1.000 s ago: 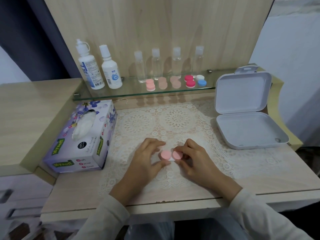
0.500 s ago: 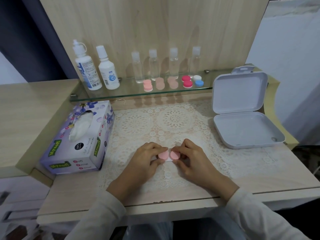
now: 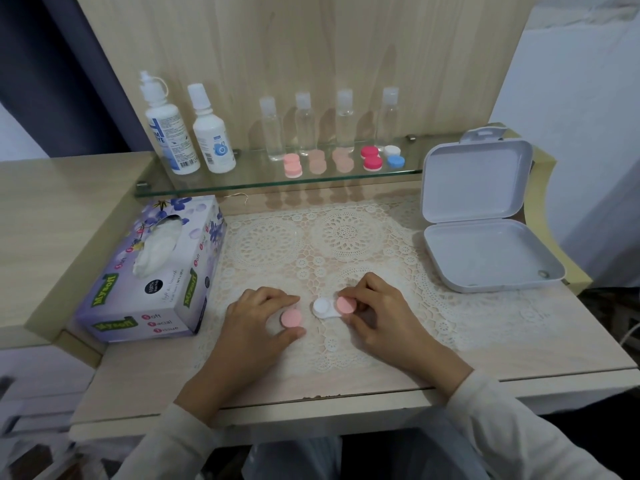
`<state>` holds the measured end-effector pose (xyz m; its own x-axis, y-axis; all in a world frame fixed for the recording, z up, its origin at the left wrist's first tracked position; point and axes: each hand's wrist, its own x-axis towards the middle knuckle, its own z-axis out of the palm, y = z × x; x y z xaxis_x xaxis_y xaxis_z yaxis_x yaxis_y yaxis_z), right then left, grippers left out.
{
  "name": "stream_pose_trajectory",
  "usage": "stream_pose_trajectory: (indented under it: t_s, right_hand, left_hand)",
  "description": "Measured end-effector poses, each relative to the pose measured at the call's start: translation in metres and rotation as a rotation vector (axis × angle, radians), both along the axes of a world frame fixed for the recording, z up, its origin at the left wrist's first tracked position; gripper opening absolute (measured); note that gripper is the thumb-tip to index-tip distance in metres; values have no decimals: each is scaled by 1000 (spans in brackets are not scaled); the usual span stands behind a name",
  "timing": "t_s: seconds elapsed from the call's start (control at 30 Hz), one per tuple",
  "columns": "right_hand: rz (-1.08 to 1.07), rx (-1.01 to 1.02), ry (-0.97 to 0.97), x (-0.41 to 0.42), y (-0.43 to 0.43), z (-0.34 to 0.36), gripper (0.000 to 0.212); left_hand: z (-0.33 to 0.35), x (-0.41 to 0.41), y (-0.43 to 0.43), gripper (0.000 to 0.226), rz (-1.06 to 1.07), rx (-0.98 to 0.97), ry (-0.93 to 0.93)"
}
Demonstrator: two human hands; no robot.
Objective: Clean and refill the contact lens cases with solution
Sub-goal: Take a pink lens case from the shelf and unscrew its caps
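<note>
Our left hand (image 3: 256, 323) has drawn off the pink cap (image 3: 291, 318) it pinches; beside that grip, our right hand (image 3: 381, 315), pinching the lens case (image 3: 323, 309), may tip it

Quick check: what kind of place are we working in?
Likely a home vanity or dressing desk: a lace mat, a glass shelf holding solution bottles and lens cases, and a tissue box.
</note>
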<state>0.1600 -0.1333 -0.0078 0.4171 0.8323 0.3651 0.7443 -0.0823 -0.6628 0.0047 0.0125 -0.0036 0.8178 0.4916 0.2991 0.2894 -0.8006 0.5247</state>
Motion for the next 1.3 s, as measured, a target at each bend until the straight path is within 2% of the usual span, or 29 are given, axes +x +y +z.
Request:
stream_pose_trajectory:
  t_s: [0.27,0.47,0.73,0.87,1.13,1.3]
  right_hand:
    - [-17,4,-15,0,1,1,24]
    - [-58,-21,14,-2,2,7,38]
    - [-148,-218,-26,-2,11,23,22]
    - [-113,-248,-45,-2,12,28,21]
    - [-39,-173,-59,3,9,25,22]
    - [107,-176,-59,9,5,26,14]
  left_hand:
    - [5,29,-11,56,-88,-82,-16]
    - [-1,30,-10,47,-100,-104,-82]
    - [-1,32,-9,45,-123,-86,-118]
    - [-4,34,-9,41,-124,-63,-137]
    - [-10,33,-8,36,-76,-19,-126]
    - [-11,33,-10,36,-68,-1,-131]
